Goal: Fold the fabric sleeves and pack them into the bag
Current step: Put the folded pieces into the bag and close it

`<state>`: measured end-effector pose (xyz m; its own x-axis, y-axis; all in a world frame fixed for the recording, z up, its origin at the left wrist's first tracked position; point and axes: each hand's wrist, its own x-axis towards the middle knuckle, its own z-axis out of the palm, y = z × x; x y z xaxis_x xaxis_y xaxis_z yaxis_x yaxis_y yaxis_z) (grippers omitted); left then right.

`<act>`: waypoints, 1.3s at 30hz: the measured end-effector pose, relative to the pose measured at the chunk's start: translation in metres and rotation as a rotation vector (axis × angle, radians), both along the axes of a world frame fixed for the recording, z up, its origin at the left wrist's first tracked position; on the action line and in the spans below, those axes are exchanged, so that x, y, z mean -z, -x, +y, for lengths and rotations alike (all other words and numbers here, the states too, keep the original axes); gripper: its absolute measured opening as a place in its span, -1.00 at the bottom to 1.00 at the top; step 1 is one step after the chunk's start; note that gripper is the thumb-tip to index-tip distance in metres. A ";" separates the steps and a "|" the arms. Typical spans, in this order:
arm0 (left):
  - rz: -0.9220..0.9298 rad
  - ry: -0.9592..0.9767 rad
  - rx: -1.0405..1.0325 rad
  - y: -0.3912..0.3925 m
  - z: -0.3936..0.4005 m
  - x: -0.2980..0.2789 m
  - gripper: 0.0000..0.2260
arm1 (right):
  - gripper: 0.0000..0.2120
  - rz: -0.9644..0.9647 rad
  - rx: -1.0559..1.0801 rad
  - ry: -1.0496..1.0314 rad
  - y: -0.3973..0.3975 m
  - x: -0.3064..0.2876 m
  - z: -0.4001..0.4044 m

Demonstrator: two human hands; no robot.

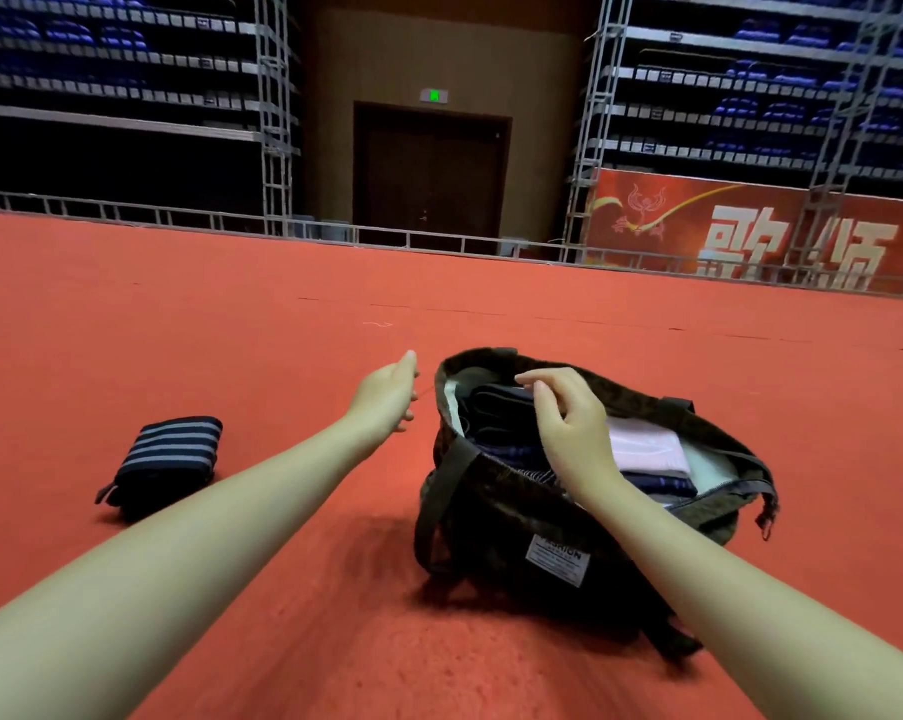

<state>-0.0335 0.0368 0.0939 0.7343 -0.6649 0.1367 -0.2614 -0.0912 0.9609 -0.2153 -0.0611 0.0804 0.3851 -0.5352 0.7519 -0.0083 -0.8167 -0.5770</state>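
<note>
Clearly most of the packing is done: on the red carpeted floor (231, 330), one folded, navy-and-grey striped sleeve (166, 462) waits, soft and squarish, well left of the bag. My left hand (387, 392) hovers relaxed, holding nothing. My right hand (568, 418), fingers loosely bent, reaches into the slouchy dark fabric bag (568, 522), over dark, striped and pink folded pieces (646, 449).

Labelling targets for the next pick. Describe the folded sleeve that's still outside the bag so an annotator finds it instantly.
Start at the dark open bag on the red carpet. Look across the person's left forearm to the carpet on the far left: the folded sleeve lies there alone, touched by neither hand. It is navy with grey stripes, unlike the pink and dark pieces packed inside the bag.
</note>
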 end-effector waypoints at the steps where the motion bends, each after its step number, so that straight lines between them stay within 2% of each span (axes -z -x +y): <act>1: -0.009 -0.009 -0.041 -0.008 0.007 0.002 -0.66 | -0.76 -0.056 -0.043 -0.078 -0.002 -0.007 0.013; 4: -0.075 -0.054 -0.166 -0.037 0.036 0.012 -0.68 | -0.76 -0.039 -0.194 -0.115 -0.021 -0.019 0.050; 6: -0.217 -0.161 -0.263 -0.059 0.064 0.023 -0.67 | -0.76 0.069 -0.303 -0.070 -0.039 -0.016 0.073; 9: -0.413 -0.301 -0.415 -0.089 0.110 0.040 -0.70 | -0.75 0.209 -0.425 -0.115 -0.069 0.001 0.105; 12: -0.453 -0.353 -0.563 -0.116 0.152 0.056 -0.69 | -0.73 0.349 -0.466 -0.168 -0.105 0.031 0.126; 16: -0.327 -0.323 -0.673 -0.148 0.188 0.073 -0.67 | -0.73 0.471 -0.467 -0.292 -0.152 0.071 0.138; 18: -0.192 -0.337 -0.673 -0.165 0.196 0.082 -0.58 | -0.74 0.441 -0.465 -0.421 -0.175 0.081 0.144; 21: -0.032 -0.321 -0.634 -0.193 0.200 0.099 -0.41 | -0.88 0.350 -0.449 -0.649 -0.218 0.087 0.154; 22: 0.005 -0.293 -0.619 -0.201 0.199 0.103 -0.38 | -0.85 0.366 -0.438 -0.712 -0.234 0.089 0.156; 25: 0.120 -0.225 -0.527 -0.224 0.190 0.120 -0.33 | -0.47 0.536 -0.451 -0.866 -0.277 0.094 0.163; 26: 0.158 -0.217 -0.470 -0.230 0.186 0.125 -0.32 | -0.40 0.583 -0.471 -0.918 -0.288 0.095 0.167; 29: 0.232 -0.178 -0.333 -0.239 0.176 0.139 -0.45 | -0.46 0.551 -0.496 -1.073 -0.310 0.096 0.175; 33: 0.341 -0.096 -0.274 -0.241 0.170 0.145 -0.53 | -0.61 0.488 -0.481 -1.118 -0.310 0.099 0.172; 35: 0.340 -0.059 -0.256 -0.230 0.165 0.142 -0.52 | -0.70 0.437 -0.517 -1.154 -0.298 0.099 0.168; 39: 0.318 0.040 -0.170 -0.188 0.143 0.115 -0.61 | -0.68 0.253 -0.552 -1.186 -0.255 0.083 0.157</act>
